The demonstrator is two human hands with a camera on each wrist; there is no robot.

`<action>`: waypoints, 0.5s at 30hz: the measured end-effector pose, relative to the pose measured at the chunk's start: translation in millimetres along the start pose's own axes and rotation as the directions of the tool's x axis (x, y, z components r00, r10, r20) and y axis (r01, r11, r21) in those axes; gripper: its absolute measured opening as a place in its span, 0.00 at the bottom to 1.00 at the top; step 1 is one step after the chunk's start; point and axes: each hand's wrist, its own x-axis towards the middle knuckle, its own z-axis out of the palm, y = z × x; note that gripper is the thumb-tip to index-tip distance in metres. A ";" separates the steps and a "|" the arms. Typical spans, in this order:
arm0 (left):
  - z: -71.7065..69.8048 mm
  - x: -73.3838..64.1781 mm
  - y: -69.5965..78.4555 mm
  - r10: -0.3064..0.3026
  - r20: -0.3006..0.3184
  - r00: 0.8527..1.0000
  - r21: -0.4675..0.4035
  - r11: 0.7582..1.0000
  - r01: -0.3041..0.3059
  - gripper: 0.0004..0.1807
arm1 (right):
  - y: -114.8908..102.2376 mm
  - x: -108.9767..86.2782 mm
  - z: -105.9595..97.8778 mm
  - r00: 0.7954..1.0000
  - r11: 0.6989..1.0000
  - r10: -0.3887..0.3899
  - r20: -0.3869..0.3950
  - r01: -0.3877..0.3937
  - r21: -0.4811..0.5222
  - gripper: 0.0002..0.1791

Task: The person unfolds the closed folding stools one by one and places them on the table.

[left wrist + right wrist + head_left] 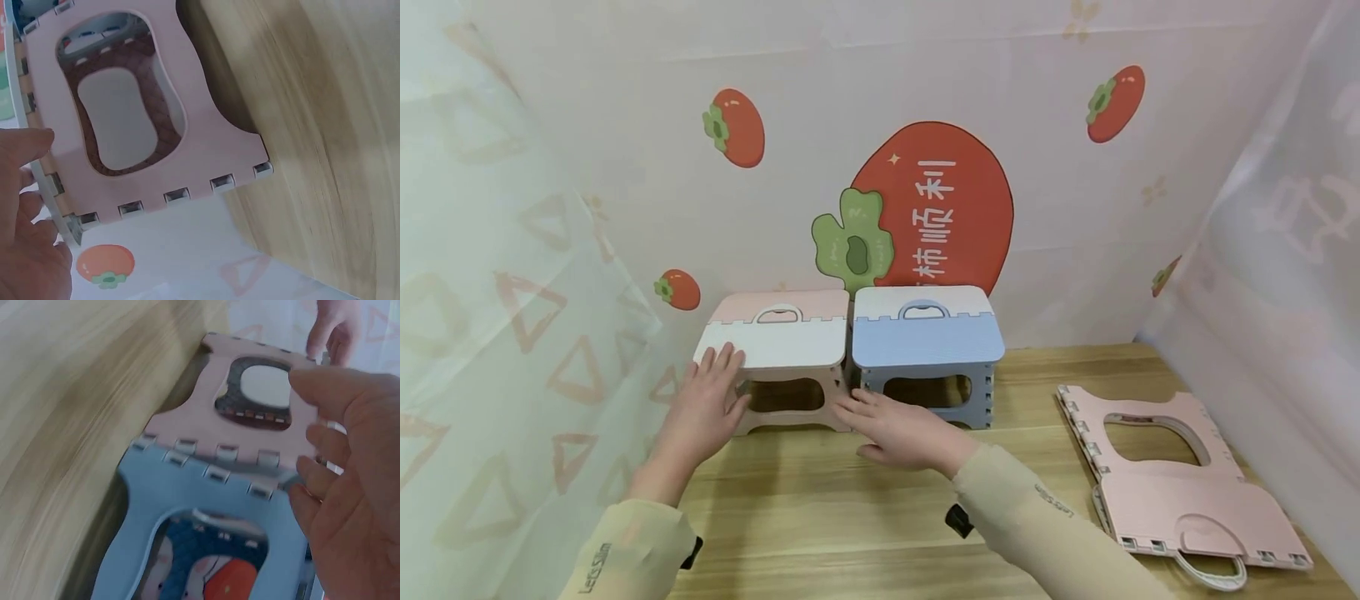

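Note:
A folding step stool with a pink-and-white top (782,343) and pink legs stands unfolded against the back wall. Close at its right stands a blue-and-white folding stool (927,343), also unfolded. My left hand (700,404) rests on the left front part of the pink stool's top, fingers spread over it and thumb at the front edge. My right hand (898,429) has its fingers extended at the pink stool's right front leg, by the narrow gap between the stools. In the right wrist view, its fingers overlap the two stools' adjoining edges.
A pink folding stool (1195,508) lies flat at the right of the wooden tabletop (820,517), its white handle towards the front. Printed plastic sheeting (625,183) encloses the back and both sides.

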 end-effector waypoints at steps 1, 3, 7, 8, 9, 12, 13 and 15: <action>-0.6 -2.3 2.1 0.008 0.004 1.000 -0.008 1.000 -0.008 0.38 | 2.5 -5.8 1.0 1.000 1.000 -0.005 0.010 0.005 0.009 0.37; -1.9 -7.1 7.1 0.029 0.006 1.000 -0.018 0.999 -0.029 0.37 | 8.2 -18.3 2.3 1.000 0.999 -0.013 0.026 0.012 0.031 0.36; -2.9 -17.4 19.6 0.072 -0.011 0.997 -0.033 0.997 -0.072 0.36 | 21.5 -44.4 4.9 0.999 0.998 -0.030 0.033 0.028 0.048 0.35; -2.4 -20.3 22.8 0.083 -0.023 0.996 -0.027 0.996 -0.084 0.36 | 24.8 -50.8 5.3 0.999 0.998 -0.028 0.035 0.026 0.053 0.35; -1.6 -23.2 25.9 0.094 -0.037 0.995 -0.022 0.995 -0.095 0.36 | 28.3 -57.0 6.2 0.999 0.998 -0.027 0.036 0.025 0.055 0.34; 1.9 -31.3 35.5 0.131 -0.070 0.989 -0.012 0.991 -0.132 0.36 | 38.3 -74.3 8.1 0.999 0.997 -0.011 0.041 0.008 0.076 0.34; 3.4 -33.9 38.7 0.139 -0.079 0.987 -0.011 0.990 -0.141 0.37 | 41.3 -79.6 8.3 0.999 0.997 -0.003 0.045 0.000 0.081 0.34; 6.5 -38.9 45.0 0.148 -0.086 0.985 -0.006 0.989 -0.149 0.37 | 47.1 -88.9 9.1 0.999 0.995 0.007 0.049 -0.012 0.096 0.34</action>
